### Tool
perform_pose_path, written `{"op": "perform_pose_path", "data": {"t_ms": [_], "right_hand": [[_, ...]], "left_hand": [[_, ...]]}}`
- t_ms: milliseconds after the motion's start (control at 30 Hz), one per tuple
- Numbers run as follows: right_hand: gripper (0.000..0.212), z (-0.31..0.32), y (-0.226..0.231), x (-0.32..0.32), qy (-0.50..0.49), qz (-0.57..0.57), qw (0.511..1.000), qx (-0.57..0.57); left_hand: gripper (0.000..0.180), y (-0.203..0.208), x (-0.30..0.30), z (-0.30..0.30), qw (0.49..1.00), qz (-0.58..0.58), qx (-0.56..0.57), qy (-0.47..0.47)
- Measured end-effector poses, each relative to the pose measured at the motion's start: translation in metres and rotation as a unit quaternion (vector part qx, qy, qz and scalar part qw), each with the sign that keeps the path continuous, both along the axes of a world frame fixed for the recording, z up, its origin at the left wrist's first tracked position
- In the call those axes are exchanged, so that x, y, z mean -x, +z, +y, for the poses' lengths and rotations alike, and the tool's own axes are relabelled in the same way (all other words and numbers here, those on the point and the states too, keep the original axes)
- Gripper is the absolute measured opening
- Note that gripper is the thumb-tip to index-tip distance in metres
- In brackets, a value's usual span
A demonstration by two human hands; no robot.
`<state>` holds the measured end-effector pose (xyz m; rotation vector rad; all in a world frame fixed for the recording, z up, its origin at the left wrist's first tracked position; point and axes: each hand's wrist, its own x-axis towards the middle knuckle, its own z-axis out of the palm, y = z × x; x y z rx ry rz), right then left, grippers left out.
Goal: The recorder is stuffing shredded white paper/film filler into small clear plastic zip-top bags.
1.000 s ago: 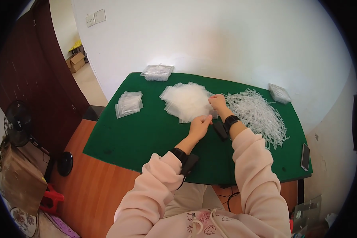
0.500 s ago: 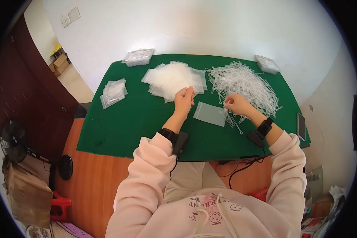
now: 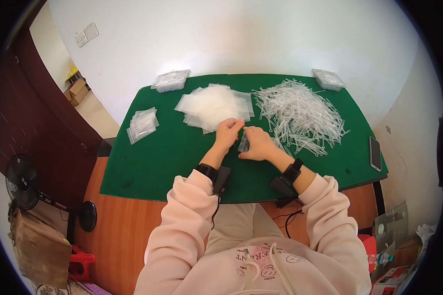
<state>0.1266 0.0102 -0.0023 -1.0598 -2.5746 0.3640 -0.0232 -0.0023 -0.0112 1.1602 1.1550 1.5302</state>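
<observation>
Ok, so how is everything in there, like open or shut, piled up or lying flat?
Left hand: fingers closed together, anything held is hidden
Right hand: thumb and fingers apart over a clear bag, grip unclear
Thin clear sticks: loose, heaped up
Flat bags: piled, overlapping
Smaller stack of bags: lying flat, overlapping
Phone: lying flat
Brown door: open
Fan: can't tell whether it's on

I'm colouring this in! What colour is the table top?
The table top is green; the head view shows it best.

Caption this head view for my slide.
Left hand and right hand close together at a green table, near plastic bags and clear sticks.
</observation>
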Motion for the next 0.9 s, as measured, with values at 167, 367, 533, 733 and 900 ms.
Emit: {"op": "perform_pose_path", "data": {"t_ms": [167, 367, 533, 733, 900], "right_hand": [[0.078, -0.002, -0.010, 0.002, -0.004, 0.055, 0.996, -0.077], [0.076, -0.006, 0.002, -0.006, -0.008, 0.097, 0.995, -0.028], [0.074, -0.006, -0.001, -0.006, 0.001, 0.129, 0.990, -0.057], [0.074, -0.001, -0.006, -0.014, 0.008, 0.084, 0.992, -0.089], [0.071, -0.007, 0.005, -0.008, 0.013, 0.074, 0.996, -0.048]], "left_hand": [[0.021, -0.003, 0.005, 0.006, 0.996, -0.054, -0.044, 0.055], [0.024, -0.019, 0.003, 0.009, 0.996, 0.085, 0.008, 0.017], [0.023, -0.027, 0.007, 0.014, 0.975, 0.200, -0.085, 0.033], [0.023, 0.003, 0.003, 0.002, 0.999, -0.020, 0.031, 0.008], [0.025, 0.003, 0.003, -0.002, 0.998, -0.021, 0.066, -0.009]]}}
